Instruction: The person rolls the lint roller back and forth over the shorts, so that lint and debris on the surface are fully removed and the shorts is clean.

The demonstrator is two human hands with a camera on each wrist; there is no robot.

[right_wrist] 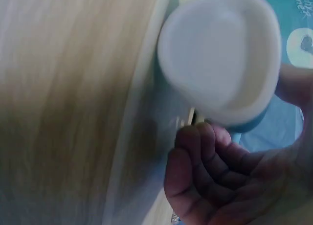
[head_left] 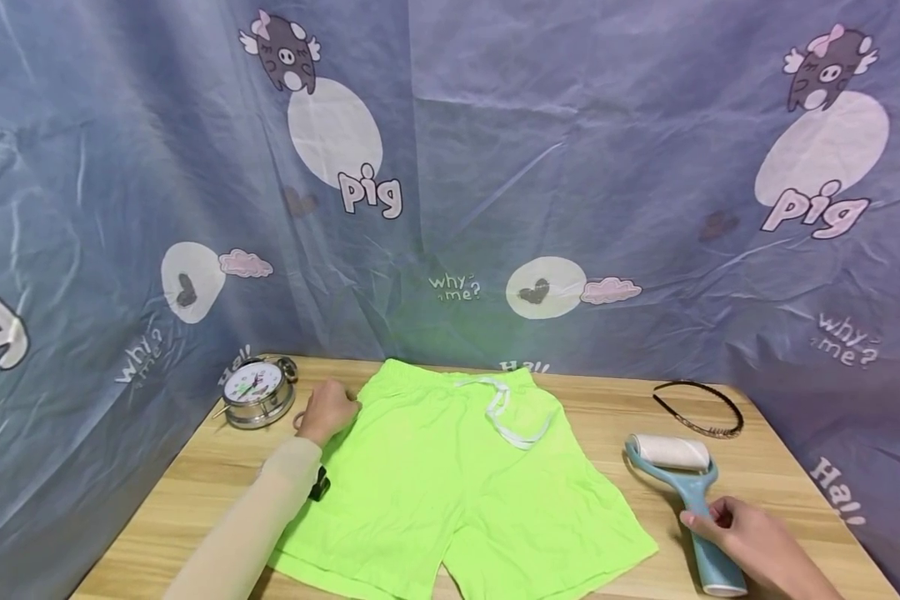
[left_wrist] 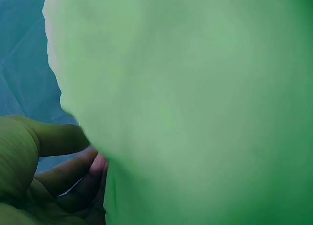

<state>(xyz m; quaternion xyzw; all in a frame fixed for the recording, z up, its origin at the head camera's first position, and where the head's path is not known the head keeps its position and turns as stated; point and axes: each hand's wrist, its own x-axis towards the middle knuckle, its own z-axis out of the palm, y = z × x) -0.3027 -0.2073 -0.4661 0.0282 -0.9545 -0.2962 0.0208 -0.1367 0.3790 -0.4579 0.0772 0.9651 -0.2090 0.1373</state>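
- Nearest on the right, the right hand (head_left: 753,533) holds the blue handle of a lint roller (head_left: 692,490) from its right side, thumb laid along it; the right wrist view shows the handle's pale end cap (right_wrist: 215,58) close up, with the other fingers bent beside and under it.
- The roller's white cylinder (head_left: 671,452) points to the far side, well apart from the shorts.
- Bright yellow-green shorts (head_left: 450,475) lie spread over the middle of the wooden table (head_left: 592,400) — leg openings near, waistband far.
- From the near left, a cream sleeve (head_left: 247,517) reaches across the shorts' left edge; a small black object (head_left: 319,483) shows beside the wrist.
- Farther along, the left hand (head_left: 328,412) pinches the shorts' left edge a little below the waistband; in the left wrist view the fingers meet at the fabric's border — how much cloth they hold I cannot tell.
- A white drawstring (head_left: 506,421) curls loosely over the right part of the waistband.
- Far left, just beyond the left hand, sits a silver alarm clock (head_left: 255,393), dial tilted upward.
- Far right, beyond the roller, lies a dark headband (head_left: 720,432).
- Behind everything hangs a blue-grey cloth (head_left: 487,167) printed with pigs and "why me?".
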